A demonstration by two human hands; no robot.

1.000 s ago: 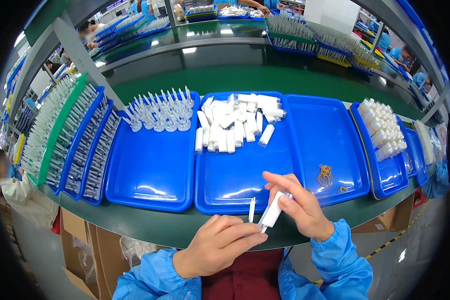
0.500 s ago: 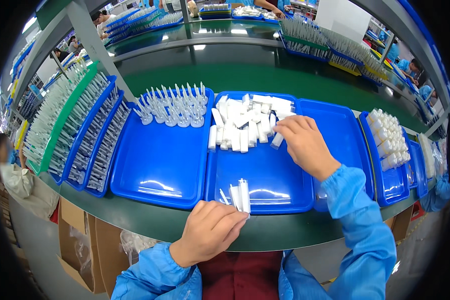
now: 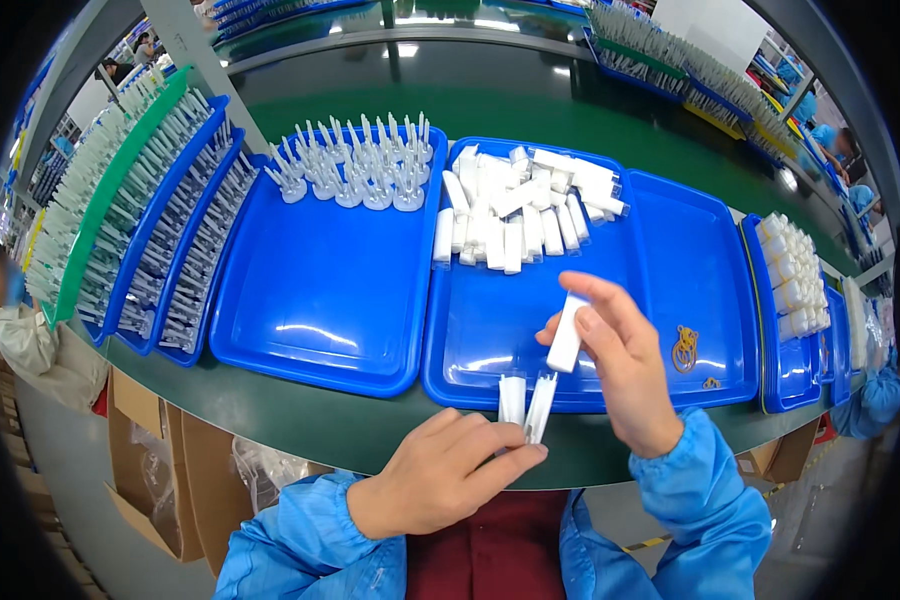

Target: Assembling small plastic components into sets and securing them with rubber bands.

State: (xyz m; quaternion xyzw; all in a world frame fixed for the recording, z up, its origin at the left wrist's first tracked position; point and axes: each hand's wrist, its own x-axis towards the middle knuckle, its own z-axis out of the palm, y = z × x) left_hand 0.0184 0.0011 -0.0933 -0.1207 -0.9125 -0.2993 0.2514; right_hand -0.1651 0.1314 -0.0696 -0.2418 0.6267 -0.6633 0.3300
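My left hand (image 3: 445, 478) is closed over the front edge of the middle blue tray (image 3: 480, 330). Several slim white sleeved pieces (image 3: 512, 400) stand up out of its fingers, with clear plastic at their edges. My right hand (image 3: 630, 375) pinches one more white piece (image 3: 566, 335) between thumb and fingers, just above the left hand's bunch and apart from it. At the far end of that same tray lies a loose heap of white pieces (image 3: 515, 215), some with clear plastic ends showing.
Clear stemmed parts (image 3: 370, 180) stand at the back of the left blue tray (image 3: 320, 280). Filled trays (image 3: 160, 220) lean stacked further left. Tan rubber bands (image 3: 684, 348) lie in the right tray (image 3: 690, 240). Beyond it, stacked trays hold white bundles (image 3: 792, 275).
My right hand has come back from the heap toward me, bringing one white piece near my left hand. The left hand, with its bunch, has shifted slightly right.
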